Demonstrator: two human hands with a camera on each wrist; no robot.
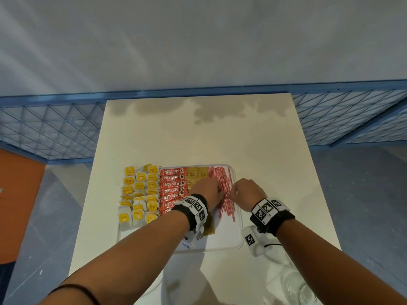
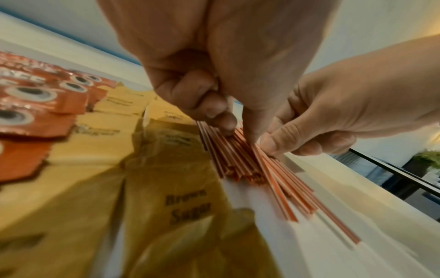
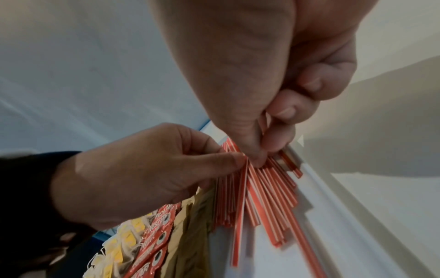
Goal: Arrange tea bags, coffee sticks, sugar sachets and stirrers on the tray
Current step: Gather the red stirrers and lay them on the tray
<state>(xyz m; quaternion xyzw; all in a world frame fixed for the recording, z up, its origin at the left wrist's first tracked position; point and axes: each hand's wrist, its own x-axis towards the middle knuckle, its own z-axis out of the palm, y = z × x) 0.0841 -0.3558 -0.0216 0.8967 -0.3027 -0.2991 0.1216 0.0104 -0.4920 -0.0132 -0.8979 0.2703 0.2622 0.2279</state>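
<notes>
A white tray (image 1: 229, 243) on the table holds, from left to right, yellow tea bags (image 1: 139, 194), red coffee sticks (image 1: 172, 186), brown sugar sachets (image 1: 197, 172) and a bundle of red-and-white stirrers (image 1: 222, 179). My left hand (image 1: 217, 191) and right hand (image 1: 236, 191) meet over the middle of the stirrers. In the left wrist view the left hand (image 2: 235, 129) pinches into the stirrers (image 2: 250, 165) beside the sugar sachets (image 2: 181, 203). In the right wrist view the right hand (image 3: 262, 152) pinches the stirrers (image 3: 269, 190) between thumb and forefinger, near the tray's right rim (image 3: 333, 197).
The white table (image 1: 198, 133) stretches bare beyond the tray. A clear glass (image 1: 297, 287) stands near the front right corner. A blue wire fence (image 1: 55, 128) runs behind and beside the table.
</notes>
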